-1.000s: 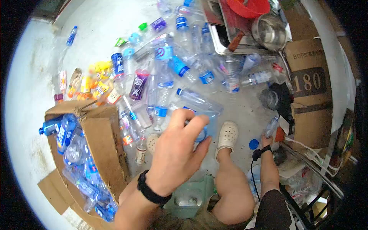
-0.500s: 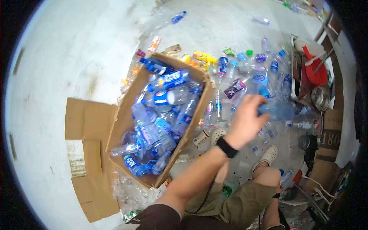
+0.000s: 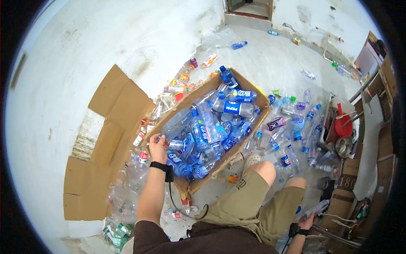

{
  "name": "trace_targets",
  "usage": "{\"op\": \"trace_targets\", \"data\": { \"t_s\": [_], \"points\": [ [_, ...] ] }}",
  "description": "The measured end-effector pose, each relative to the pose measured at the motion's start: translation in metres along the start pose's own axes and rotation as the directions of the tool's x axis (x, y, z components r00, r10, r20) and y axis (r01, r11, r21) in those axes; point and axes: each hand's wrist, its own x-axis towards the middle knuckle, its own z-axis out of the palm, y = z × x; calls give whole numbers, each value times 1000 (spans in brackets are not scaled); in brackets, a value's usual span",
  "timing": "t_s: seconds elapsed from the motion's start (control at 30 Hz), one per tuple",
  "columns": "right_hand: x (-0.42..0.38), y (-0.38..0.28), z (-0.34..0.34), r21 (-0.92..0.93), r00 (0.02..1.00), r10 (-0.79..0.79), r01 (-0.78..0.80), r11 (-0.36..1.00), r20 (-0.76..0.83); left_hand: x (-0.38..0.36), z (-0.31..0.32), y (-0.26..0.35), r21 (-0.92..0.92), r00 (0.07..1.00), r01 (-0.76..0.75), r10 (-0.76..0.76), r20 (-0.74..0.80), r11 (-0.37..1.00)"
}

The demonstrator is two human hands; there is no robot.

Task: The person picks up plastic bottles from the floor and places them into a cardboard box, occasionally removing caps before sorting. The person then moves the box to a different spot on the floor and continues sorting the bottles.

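At the near-left edge of the cardboard box [image 3: 253, 133], my left hand [image 3: 158, 149] has its fingers closed around the blue-capped end of a clear plastic bottle [image 3: 176, 122]. That bottle lies tilted over the heap inside the box. Several blue-labelled bottles fill the box, among them a Pepsi bottle [image 3: 233, 108] and a dark blue bottle [image 3: 229, 78]. Low on the right, my right hand [image 3: 307, 222] grips another clear plastic bottle [image 3: 317, 209], its fingers partly hidden.
Loose bottles [image 3: 292, 158] are spread over the floor right of the box. Flattened cardboard [image 3: 101, 169] leans at the left wall. Clear bottles [image 3: 122, 192] lie below it. A red dustpan [image 3: 344, 125] and metal pot [image 3: 343, 146] stand at the right.
My left hand has swung from the right-hand floor pile across to the box's left side, carrying the clear bottle. The view has shifted. My right hand stays low at the right, now showing a bottle.
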Motion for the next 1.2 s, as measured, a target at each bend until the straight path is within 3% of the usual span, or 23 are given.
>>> {"op": "trace_targets", "data": {
  "t_s": [0.1, 0.17, 0.2, 0.27, 0.3, 0.33, 0.37, 0.4, 0.47, 0.5, 0.53, 0.57, 0.67, 0.7, 0.77, 0.8, 0.83, 0.9, 0.97, 1.0, 1.03, 1.13, 1.2],
  "points": [
    [-35, -38, 26, 26, 983, -126, 123, 992, 134, 14, -13, -13, -1, 998, 59, -58, 25, 998],
    [-62, -59, 41, 18, 949, -232, 234, 972, 214, 25, -19, -26, 326, 964, -246, 264, -11, 913],
    [-91, -68, 53, -78, 872, -395, 433, 898, 290, 24, -22, -25, 502, 946, -286, 322, 16, 816],
    [-164, -88, 91, -151, 758, -532, 617, 773, 377, -11, -1, -12, 590, 922, -352, 378, 84, 727],
    [-211, -99, 115, -71, 789, -440, 515, 854, 429, -40, 15, -2, 672, 894, -410, 419, 161, 617],
    [-244, -102, 132, 1, 803, -347, 396, 918, 485, -71, 34, 10, 543, 925, -364, 223, 309, 757],
    [-259, -95, 140, -45, 685, -355, 493, 869, 636, -104, 53, 23, 420, 882, -260, 36, 471, 869],
    [-272, -87, 146, -71, 548, -331, 587, 806, 768, -131, 67, 31, 339, 755, -208, -70, 652, 917],
    [-316, -77, 168, -164, 376, -61, 536, 828, 924, -187, 94, 61, 262, 455, -67, -204, 867, 963],
    [-330, -67, 177, -170, 309, -30, 599, 782, 951, -205, 102, 67, 212, 353, 63, -220, 909, 975],
    [-335, -66, 187, -87, 108, -3, 815, 573, 994, -215, 106, 59, 147, 330, -51, -122, 936, 988],
    [-354, -66, 194, -105, 106, 32, 814, 571, 994, -220, 108, 53, 76, 296, -165, -24, 955, 983],
    [-346, -43, 194, -110, 85, 70, 802, 587, 994, -214, 89, 52, 186, 386, -179, -105, 917, 966],
    [-350, -38, 194, -89, 138, -17, 723, 685, 990, -207, 82, 51, 191, 385, -186, -108, 917, 964],
    [-347, -33, 190, -52, 204, -100, 628, 777, 974, -185, 62, 47, 356, 664, -314, -64, 745, 880],
    [-337, -34, 187, -77, 233, -60, 537, 840, 971, -168, 51, 48, 372, 790, -159, -108, 603, 914],
    [-331, -36, 184, -99, 256, -19, 441, 892, 966, -149, 40, 48, 354, 881, -2, -166, 442, 935],
    [-323, -40, 175, -91, 294, -29, 388, 917, 955, -104, 14, 34, 290, 974, -73, 6, 227, 954],
    [-311, -41, 164, -112, 389, -22, 318, 941, 921, -82, -2, 26, 322, 979, -199, 170, 116, 925],
    [-311, -42, 162, -102, 441, -41, 295, 950, 896, -50, -26, 2, 557, 958, -282, 264, 115, 781],
    [-308, -41, 159, -94, 443, -48, 293, 952, 895, -55, -16, 11, 556, 956, -290, 268, 123, 779],
    [-295, -38, 146, -73, 500, -59, 239, 968, 864, -59, -2, 14, 778, 901, -395, 372, 224, 488],
    [-291, -39, 139, -60, 528, -69, 224, 973, 846, -54, 8, 7, 774, 886, -433, 375, 272, 462]
  ]
}}
